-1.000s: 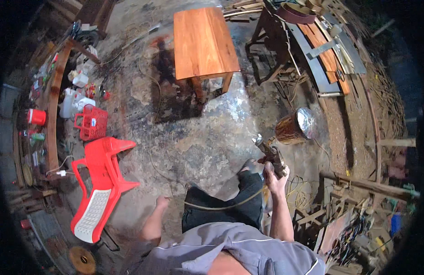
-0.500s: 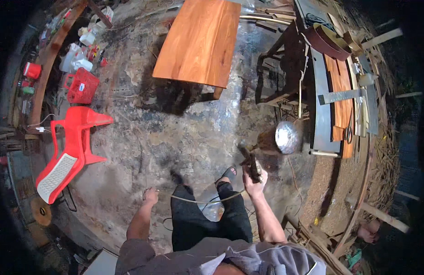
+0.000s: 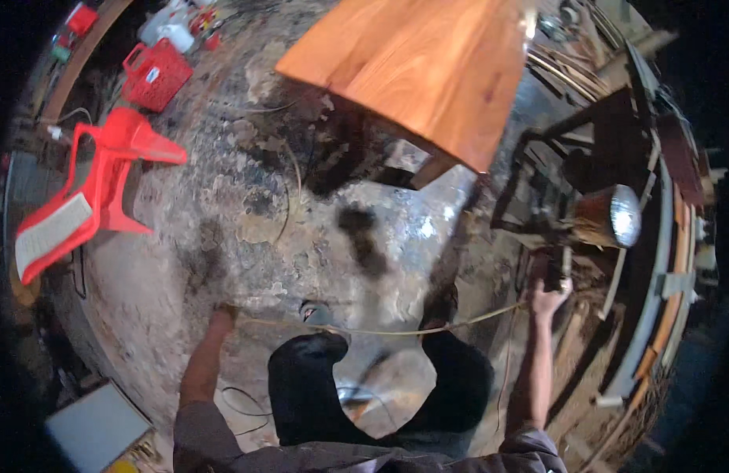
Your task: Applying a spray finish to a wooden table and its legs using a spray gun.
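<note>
Presently, right grip [image 3: 547, 299]: spray gun [image 3: 549, 270] clasped.
Left grip [image 3: 223, 317]: closure cannot be told.
Hose [image 3: 490, 317]: could be snagged underfoot if slackened.

The wooden table [image 3: 427, 75] is cut off above, and the left hand [image 3: 223, 318] blurred.

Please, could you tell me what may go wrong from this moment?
The hose sags across the view in front of the person's legs, near one foot, so it might catch a leg or foot at a step.

The spray gun, held in the right hand, overlaps the dark wooden stand in this view; depth is unclear, but it could bump there.
</note>
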Action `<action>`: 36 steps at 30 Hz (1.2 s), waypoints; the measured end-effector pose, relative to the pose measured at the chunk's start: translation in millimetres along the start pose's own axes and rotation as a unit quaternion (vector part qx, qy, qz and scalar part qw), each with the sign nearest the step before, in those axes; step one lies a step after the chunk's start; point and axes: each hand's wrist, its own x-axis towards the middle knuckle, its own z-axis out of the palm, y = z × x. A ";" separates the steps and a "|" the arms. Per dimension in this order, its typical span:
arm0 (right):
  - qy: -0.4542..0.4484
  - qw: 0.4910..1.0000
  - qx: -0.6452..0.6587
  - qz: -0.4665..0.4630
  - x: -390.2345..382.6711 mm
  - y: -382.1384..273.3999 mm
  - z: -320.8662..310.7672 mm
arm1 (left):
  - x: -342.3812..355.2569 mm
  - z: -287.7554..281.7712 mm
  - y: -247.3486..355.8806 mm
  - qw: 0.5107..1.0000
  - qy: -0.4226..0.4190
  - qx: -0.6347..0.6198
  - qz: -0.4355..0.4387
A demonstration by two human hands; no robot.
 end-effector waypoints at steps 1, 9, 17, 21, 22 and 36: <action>-0.024 0.999 0.007 0.032 14.2 16.0 10.7 | 23.1 16.1 -17.3 0.997 -0.024 0.037 -0.060; 0.009 0.965 0.259 0.045 25.4 24.0 121.1 | 70.0 209.3 -24.2 0.975 0.000 -0.130 -0.179; -0.019 0.981 0.165 -0.098 19.0 97.1 161.3 | -20.0 316.4 224.8 0.893 0.212 -0.330 -0.220; -0.049 0.965 0.219 -0.138 32.7 120.7 161.7 | -77.9 322.6 310.5 0.883 0.159 -0.365 -0.249; -0.090 0.961 0.252 -0.072 34.9 125.4 160.7 | -85.8 322.9 328.0 0.881 0.147 -0.372 -0.254; -0.111 0.923 0.369 -0.015 60.0 120.8 191.0 | -95.4 286.0 375.9 0.913 0.054 -0.336 -0.224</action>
